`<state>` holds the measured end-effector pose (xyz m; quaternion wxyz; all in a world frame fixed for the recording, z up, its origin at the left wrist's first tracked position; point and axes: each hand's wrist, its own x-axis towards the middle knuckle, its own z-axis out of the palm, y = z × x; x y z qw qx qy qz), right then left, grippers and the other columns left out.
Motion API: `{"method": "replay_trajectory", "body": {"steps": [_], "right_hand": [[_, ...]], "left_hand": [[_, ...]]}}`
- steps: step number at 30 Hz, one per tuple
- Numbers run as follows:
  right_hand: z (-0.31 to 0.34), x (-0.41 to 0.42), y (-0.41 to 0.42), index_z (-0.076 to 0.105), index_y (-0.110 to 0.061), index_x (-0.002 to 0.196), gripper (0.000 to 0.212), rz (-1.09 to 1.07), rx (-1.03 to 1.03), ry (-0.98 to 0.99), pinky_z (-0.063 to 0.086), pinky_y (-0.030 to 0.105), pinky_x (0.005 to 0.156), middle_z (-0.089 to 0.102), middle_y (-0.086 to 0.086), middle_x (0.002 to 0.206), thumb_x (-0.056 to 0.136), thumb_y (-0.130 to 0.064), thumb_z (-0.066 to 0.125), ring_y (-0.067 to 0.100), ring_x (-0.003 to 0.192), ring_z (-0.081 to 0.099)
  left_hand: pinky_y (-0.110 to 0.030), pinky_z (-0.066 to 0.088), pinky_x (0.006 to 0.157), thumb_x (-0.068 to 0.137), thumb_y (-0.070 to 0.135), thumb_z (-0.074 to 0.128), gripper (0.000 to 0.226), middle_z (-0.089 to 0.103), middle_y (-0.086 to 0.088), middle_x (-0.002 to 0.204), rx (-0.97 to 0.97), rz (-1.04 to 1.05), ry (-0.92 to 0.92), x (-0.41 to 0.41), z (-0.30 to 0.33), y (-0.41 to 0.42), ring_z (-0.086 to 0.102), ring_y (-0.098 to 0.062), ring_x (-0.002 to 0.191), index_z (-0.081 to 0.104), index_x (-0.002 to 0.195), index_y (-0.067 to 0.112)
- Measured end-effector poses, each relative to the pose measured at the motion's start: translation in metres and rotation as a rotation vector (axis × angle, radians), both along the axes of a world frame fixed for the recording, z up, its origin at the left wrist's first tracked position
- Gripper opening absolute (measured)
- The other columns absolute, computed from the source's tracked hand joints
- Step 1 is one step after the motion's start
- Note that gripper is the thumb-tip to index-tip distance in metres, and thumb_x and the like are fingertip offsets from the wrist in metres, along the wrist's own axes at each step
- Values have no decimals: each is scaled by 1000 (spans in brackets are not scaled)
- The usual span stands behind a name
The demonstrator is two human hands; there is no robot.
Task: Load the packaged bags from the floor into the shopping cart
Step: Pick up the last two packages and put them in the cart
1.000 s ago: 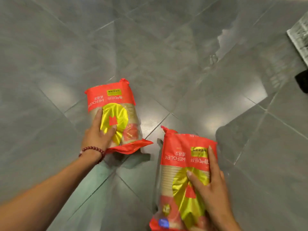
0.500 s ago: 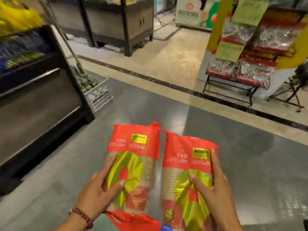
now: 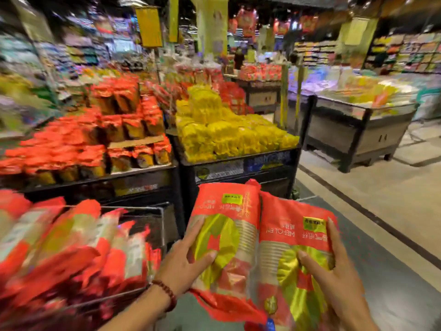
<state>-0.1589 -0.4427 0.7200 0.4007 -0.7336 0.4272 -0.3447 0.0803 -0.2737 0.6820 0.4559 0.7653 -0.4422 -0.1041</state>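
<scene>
Two red packaged bags with gold fronts are held up side by side before me. My left hand (image 3: 185, 263) grips the left bag (image 3: 229, 225), thumb across its gold front. My right hand (image 3: 334, 275) grips the right bag (image 3: 291, 237) the same way. The two bags touch along their inner edges. At lower left stands the wire shopping cart (image 3: 162, 225), filled with several similar red bags (image 3: 71, 247), blurred by motion. The held bags hang just right of the cart's right rim.
Black display stands hold stacked red packets (image 3: 95, 139) and yellow packets (image 3: 226, 132) straight ahead. A dark wooden bin (image 3: 358, 130) stands at right across a beige aisle floor (image 3: 381, 199). Grey tiles lie under my hands.
The view has swung up from the floor to the shop. Both bags have been lifted off the tiles, brought together and carried up beside the cart.
</scene>
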Motion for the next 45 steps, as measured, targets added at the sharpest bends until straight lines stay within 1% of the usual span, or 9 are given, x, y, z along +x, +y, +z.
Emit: {"method": "replay_trajectory", "body": {"steps": [3,12,18,22,28,32,36,40,45], "right_hand": [[22,80,52,20,-69,123,89,128,-39,-8,42,42,92,59,11,129,63,-48,82,30,115,56],[43,273,185,16,-51,145,91,356,-39,13,47,39,80,53,-2,104,75,-44,73,16,89,54],[68,343,222,15,-53,144,89,389,-76,51,45,43,88,56,3,123,76,-46,72,29,115,55],[98,395,235,20,-46,146,88,466,-111,-9,42,41,90,52,-4,121,77,-40,74,26,119,54],[112,486,272,20,-43,147,88,613,-113,-35,42,44,100,52,0,136,77,-40,74,27,124,51],[109,534,315,17,-43,148,92,724,-130,14,41,46,102,49,4,142,76,-48,73,29,126,49],[103,569,358,20,-40,149,101,777,-132,97,41,42,102,50,7,142,60,-59,62,29,127,49],[85,596,385,21,-38,149,91,781,-107,197,39,39,100,48,4,143,76,-45,74,27,127,49],[64,602,396,21,-39,149,91,708,103,288,39,39,105,52,1,139,76,-37,76,24,123,52]], "left_hand": [[-26,38,99,51,92,44,79,44,16,133,-20,100,-31,62,22,74,46,-13,125,8,120,79],[-10,21,96,45,83,46,103,25,24,135,42,345,-53,205,61,252,23,4,126,12,136,49],[-30,41,99,52,74,56,81,51,5,129,-25,376,41,268,81,302,49,-22,123,19,123,61],[-8,35,92,58,66,67,85,40,19,133,-95,390,85,307,111,325,43,-2,120,27,132,49],[-21,35,98,54,66,63,98,41,17,134,-35,536,70,358,136,388,42,-4,122,28,142,37],[-12,28,93,76,34,72,78,35,13,134,-44,573,103,377,129,439,34,-1,122,28,141,29],[-20,31,100,52,62,64,96,36,15,135,89,617,104,400,116,491,35,-2,125,27,137,38],[-25,36,102,47,66,59,87,39,13,139,158,583,142,426,98,520,42,-5,123,28,127,51],[-34,41,100,42,76,44,114,46,-3,140,367,523,144,453,81,522,51,-23,119,20,145,33]]}}
